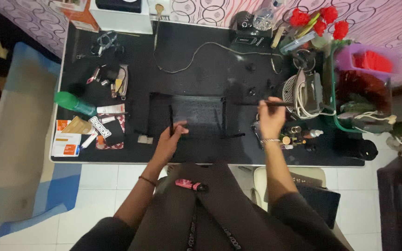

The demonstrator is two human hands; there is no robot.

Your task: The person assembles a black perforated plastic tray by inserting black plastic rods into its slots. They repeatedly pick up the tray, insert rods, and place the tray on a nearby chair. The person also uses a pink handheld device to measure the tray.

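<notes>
On the black desk (pixel 210 60), just short of its near edge, lies a dark rectangular frame-like piece (pixel 194 116) with thin black bars along its sides; against the dark top its make is hard to tell. The left hand (pixel 169 142) rests at the piece's seven o'clock corner, its fingers (pixel 182 130) curled round a slim black stick (pixel 171 120) that stands nearly upright along the left bar. The right hand (pixel 271 118), at the piece's three o'clock, has its fingers pinched shut on a thin black rod (pixel 268 103) that lies level and points both ways out of the grip. Both sticks look light, stiff and slender, likely to roll or slip between bare fingertips, so a hold near the middle with thumb against two fingers seems the steadiest; the frame itself appears light and perhaps a little springy, best steadied at a corner or along a bar. At nine o'clock from the frame sit a green bottle (pixel 73 102), small boxes (pixel 66 143) and tubes; at two o'clock a white cord (pixel 303 109) coils over a grey appliance (pixel 310 90), with red artificial flowers (pixel 317 18) beyond at one o'clock. A pink tube-shaped thing (pixel 190 185) lies on the person's lap at six o'clock.
</notes>
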